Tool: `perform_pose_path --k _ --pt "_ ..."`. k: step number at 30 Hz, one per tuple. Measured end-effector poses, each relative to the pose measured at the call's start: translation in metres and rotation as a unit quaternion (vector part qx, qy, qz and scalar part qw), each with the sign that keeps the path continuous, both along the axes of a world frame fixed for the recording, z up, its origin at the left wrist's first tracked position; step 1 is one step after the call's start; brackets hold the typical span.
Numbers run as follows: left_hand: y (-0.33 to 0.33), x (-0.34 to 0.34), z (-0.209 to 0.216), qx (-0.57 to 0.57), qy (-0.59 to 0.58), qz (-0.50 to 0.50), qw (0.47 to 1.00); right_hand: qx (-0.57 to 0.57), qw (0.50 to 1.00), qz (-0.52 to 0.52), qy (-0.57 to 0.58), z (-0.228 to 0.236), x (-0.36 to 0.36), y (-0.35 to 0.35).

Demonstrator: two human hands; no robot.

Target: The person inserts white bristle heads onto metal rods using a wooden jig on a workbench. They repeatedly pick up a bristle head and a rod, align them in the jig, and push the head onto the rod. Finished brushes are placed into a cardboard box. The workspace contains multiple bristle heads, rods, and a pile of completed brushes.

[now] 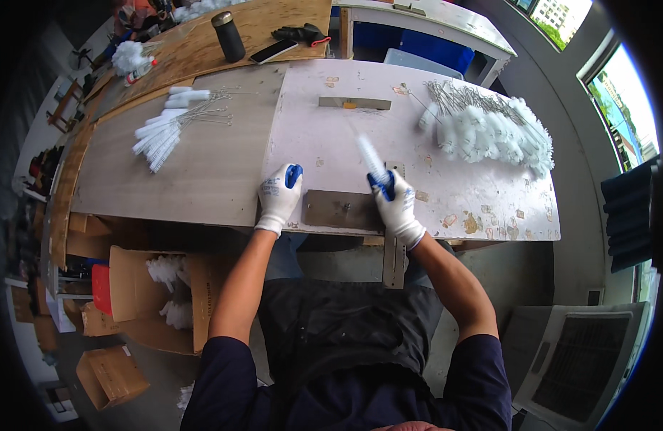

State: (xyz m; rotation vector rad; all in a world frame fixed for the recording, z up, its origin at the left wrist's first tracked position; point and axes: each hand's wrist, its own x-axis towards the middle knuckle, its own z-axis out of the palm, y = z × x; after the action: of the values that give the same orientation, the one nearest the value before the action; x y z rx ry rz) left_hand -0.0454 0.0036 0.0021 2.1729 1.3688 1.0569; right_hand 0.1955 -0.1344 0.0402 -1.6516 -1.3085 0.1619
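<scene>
White bristles stand out from the bottle brush that my right hand grips at its near end. The brush tilts up and to the left, and its far end is blurred. My left hand, in a white glove with blue fingertips, is closed just above the table's front edge; whatever its fingers may hold is hidden. Between both hands, a flat metal plate lies along that edge. A slotted metal strip runs past the edge under my right hand.
Fluffy white brushes with wire stems are heaped at the right. Neater brushes lie fanned out at the left. Another metal plate, a black tumbler and a phone are farther back. A cardboard box stands below left.
</scene>
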Motion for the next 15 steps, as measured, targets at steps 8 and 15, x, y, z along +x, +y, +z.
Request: perform_pose_path --k 8,15 --pt "-0.002 0.005 0.004 -0.015 0.001 -0.002 1.000 -0.014 0.866 -0.141 0.480 0.005 0.128 0.010" --pt "-0.005 -0.005 0.002 -0.009 -0.012 0.012 1.000 -0.011 0.940 -0.021 0.341 0.000 0.030 -0.020"
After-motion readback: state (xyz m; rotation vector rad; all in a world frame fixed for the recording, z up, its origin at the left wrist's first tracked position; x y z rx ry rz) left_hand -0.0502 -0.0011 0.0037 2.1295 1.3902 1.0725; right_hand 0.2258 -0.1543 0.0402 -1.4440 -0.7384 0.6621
